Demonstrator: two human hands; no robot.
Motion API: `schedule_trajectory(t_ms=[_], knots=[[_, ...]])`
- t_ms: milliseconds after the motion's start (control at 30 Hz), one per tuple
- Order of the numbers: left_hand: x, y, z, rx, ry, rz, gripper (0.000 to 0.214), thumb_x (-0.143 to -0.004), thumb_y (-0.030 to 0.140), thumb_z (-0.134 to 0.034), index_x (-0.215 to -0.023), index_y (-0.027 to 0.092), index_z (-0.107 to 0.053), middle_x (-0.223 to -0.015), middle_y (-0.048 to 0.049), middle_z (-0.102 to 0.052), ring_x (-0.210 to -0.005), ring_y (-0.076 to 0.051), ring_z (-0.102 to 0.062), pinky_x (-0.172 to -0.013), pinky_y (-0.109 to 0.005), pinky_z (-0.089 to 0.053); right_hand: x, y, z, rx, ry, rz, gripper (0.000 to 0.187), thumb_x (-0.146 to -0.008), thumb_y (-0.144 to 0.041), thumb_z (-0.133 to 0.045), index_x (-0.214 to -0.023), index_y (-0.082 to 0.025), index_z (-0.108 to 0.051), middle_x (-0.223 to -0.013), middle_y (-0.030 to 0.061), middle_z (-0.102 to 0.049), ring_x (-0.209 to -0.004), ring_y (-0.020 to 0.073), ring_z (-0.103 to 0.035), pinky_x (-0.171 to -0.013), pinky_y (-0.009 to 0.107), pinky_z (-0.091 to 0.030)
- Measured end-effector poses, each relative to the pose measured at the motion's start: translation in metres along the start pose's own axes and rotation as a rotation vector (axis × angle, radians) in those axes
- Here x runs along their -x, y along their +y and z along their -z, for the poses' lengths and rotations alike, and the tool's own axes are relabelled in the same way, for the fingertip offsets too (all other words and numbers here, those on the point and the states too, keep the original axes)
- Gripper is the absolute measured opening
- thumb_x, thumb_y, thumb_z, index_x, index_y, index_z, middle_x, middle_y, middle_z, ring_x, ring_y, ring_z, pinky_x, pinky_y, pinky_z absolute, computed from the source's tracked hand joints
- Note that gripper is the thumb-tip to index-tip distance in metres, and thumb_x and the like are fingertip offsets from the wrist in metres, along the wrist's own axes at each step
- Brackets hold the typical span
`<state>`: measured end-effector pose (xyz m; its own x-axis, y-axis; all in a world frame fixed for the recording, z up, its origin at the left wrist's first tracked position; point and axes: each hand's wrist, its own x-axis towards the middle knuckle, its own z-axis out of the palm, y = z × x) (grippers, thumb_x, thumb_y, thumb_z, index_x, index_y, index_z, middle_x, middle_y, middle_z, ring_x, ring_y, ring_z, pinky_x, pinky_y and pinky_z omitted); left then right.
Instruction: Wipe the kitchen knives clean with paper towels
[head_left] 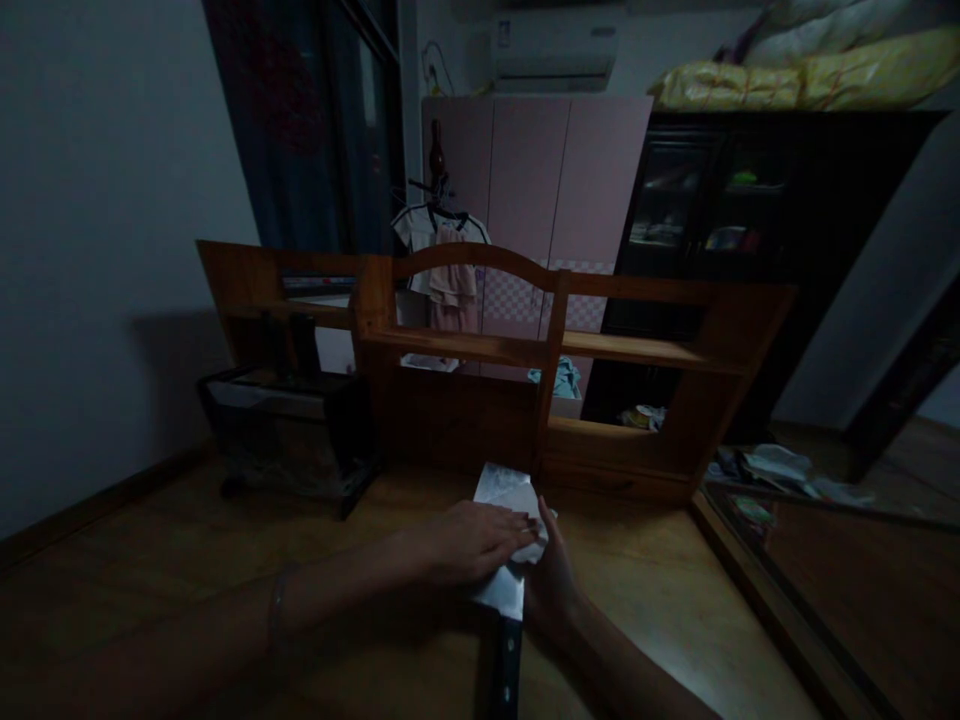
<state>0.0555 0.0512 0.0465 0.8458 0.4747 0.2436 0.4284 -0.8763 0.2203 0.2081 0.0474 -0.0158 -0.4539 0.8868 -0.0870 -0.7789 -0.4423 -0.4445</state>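
A cleaver with a broad shiny blade and a black riveted handle is in front of me, handle toward me. My left hand lies across the blade, its fingers stretched together over a crumpled white tissue and pressing it on the metal. My right hand is at the blade's right edge, thumb up beside the tissue. Its other fingers are mostly hidden behind the blade and seem to support it from below. Neither hand is on the handle.
A wooden shelf unit stands across the back of the wooden tabletop. At left is a dark box-like stand with upright black pieces on top. A raised edge runs along the right. Wardrobes and hanging clothes are beyond.
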Motion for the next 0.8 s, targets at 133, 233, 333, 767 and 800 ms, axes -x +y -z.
schedule_trajectory(t_ms=[133,233,333,767,800], knots=[[0.004,0.0,0.005,-0.156,0.073,0.006,0.037,-0.099,0.028,-0.031,-0.116,0.022,-0.063,-0.123,-0.0059,-0.063,-0.102,-0.019,-0.064,-0.085,-0.03,-0.05,0.002,0.0,-0.006,-0.005,-0.041,-0.029,0.041,-0.08,-0.052,-0.063,-0.094,-0.014,-0.068,-0.087,0.0089,-0.073,-0.087,0.0253,-0.068,-0.079,0.038,-0.052],[0.002,0.001,0.002,-0.288,0.118,-0.022,0.034,-0.097,0.027,-0.034,-0.104,0.016,-0.066,-0.121,-0.0113,-0.063,-0.088,-0.018,-0.066,-0.072,-0.028,-0.052,0.003,-0.001,-0.006,0.004,-0.049,-0.061,0.045,-0.079,-0.052,-0.063,-0.098,-0.012,-0.067,-0.087,0.0104,-0.073,-0.088,0.026,-0.068,-0.08,0.039,-0.052],[-0.004,0.005,-0.007,-0.38,0.129,-0.031,0.034,-0.096,0.027,-0.036,-0.108,0.012,-0.064,-0.122,-0.0151,-0.061,-0.094,-0.022,-0.064,-0.076,-0.034,-0.052,0.002,-0.001,-0.002,0.006,-0.029,-0.049,0.042,-0.078,-0.052,-0.065,-0.094,-0.014,-0.067,-0.087,0.0088,-0.073,-0.088,0.0245,-0.068,-0.08,0.037,-0.052],[0.012,-0.004,-0.016,-0.132,0.017,0.117,0.049,-0.099,0.041,-0.033,-0.146,0.033,-0.028,-0.157,0.0,-0.004,-0.144,-0.025,-0.008,-0.116,-0.043,-0.019,0.002,-0.003,-0.005,0.011,-0.03,-0.046,0.048,-0.084,-0.052,-0.057,-0.114,-0.016,-0.064,-0.101,0.0096,-0.072,-0.091,0.0259,-0.067,-0.081,0.04,-0.052],[0.013,-0.006,-0.012,-0.102,-0.013,0.095,0.049,-0.099,0.042,-0.033,-0.147,0.035,-0.025,-0.157,0.002,-0.002,-0.144,-0.025,-0.006,-0.116,-0.043,-0.018,0.002,-0.003,-0.005,0.009,-0.038,-0.048,0.048,-0.084,-0.052,-0.056,-0.115,-0.016,-0.064,-0.103,0.0102,-0.071,-0.093,0.0261,-0.067,-0.081,0.04,-0.052]])
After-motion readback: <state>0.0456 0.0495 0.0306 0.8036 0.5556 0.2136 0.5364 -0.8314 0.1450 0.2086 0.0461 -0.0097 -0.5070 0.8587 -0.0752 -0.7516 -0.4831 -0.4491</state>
